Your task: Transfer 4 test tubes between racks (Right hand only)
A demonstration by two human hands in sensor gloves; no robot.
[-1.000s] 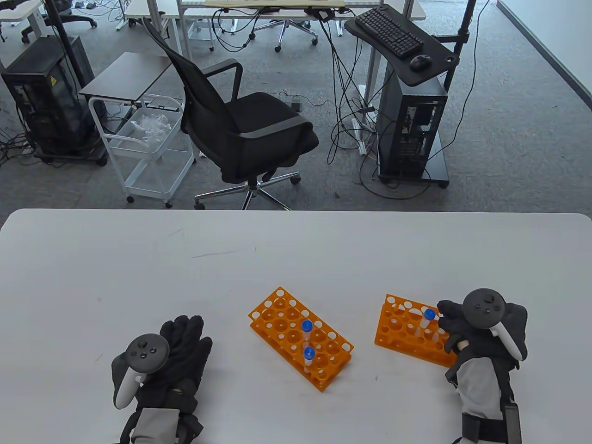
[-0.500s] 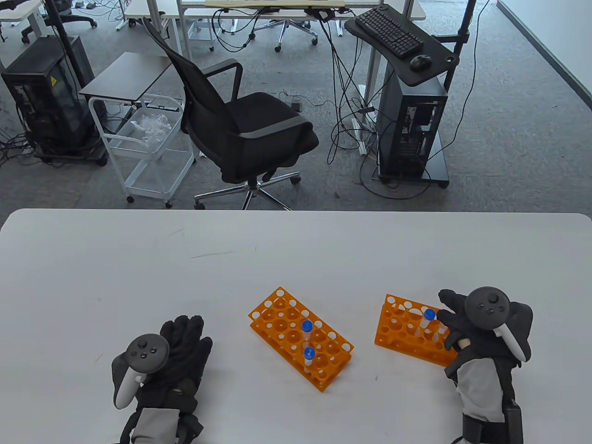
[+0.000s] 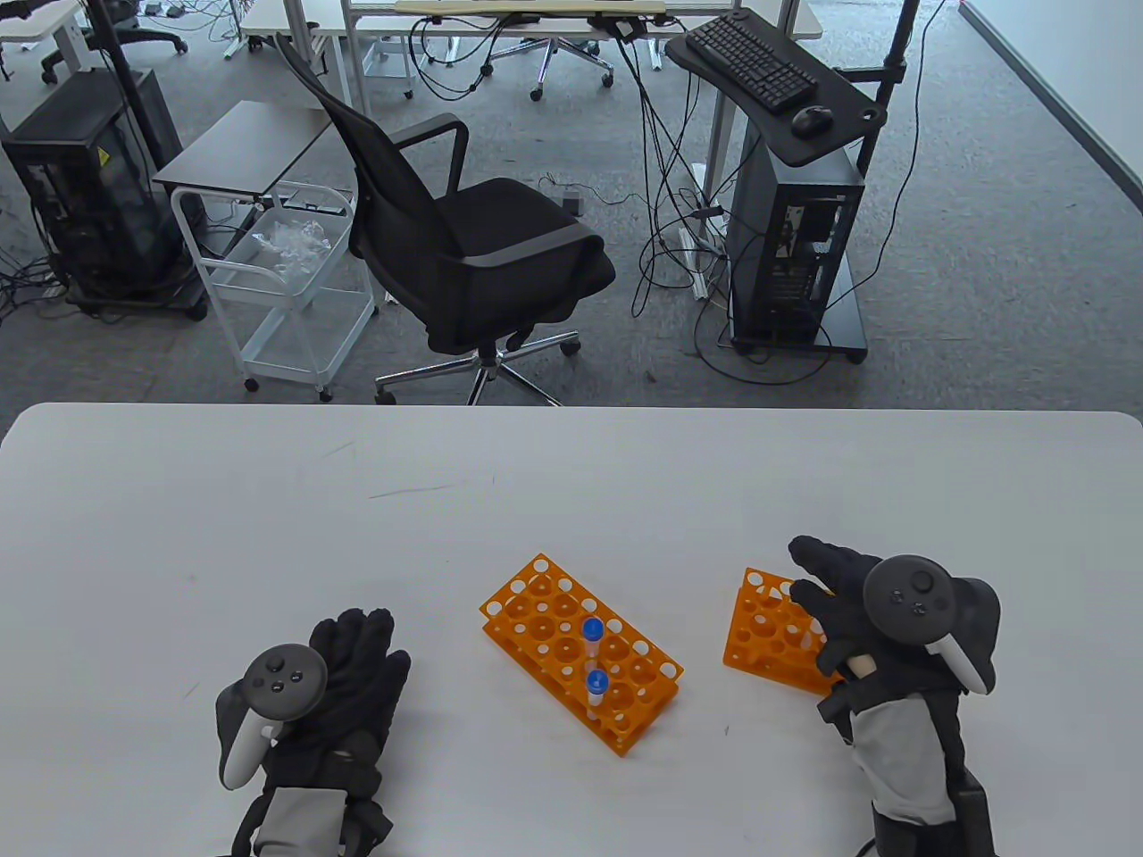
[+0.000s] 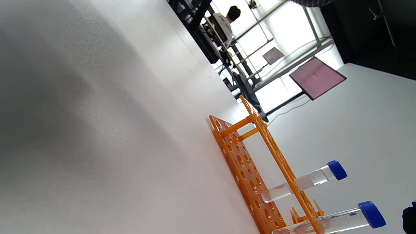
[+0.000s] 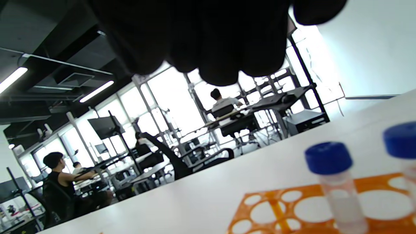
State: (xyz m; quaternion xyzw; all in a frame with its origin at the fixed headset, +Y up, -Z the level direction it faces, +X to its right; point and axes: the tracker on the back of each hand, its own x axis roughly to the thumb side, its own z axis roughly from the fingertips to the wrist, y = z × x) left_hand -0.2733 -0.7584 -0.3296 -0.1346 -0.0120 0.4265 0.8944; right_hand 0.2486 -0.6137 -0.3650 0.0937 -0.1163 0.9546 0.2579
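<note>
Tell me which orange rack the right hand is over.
The right rack, near the table's right side: the right hand covers its near end. The middle rack, with two blue-capped tubes showing, stands clear of both hands.

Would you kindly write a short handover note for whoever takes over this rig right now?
Left hand: flat on the table, idle, holding nothing.
Right hand: over the right rack, fingers spread, hiding the tubes there; the right wrist view shows two blue-capped tubes standing in that rack just below the fingers, not gripped.
Middle rack: two capped tubes upright.
Done: apparently two of four transferred.
Left: grip a tube from the right rack, move it to the middle rack, then repeat for the last one.
</note>
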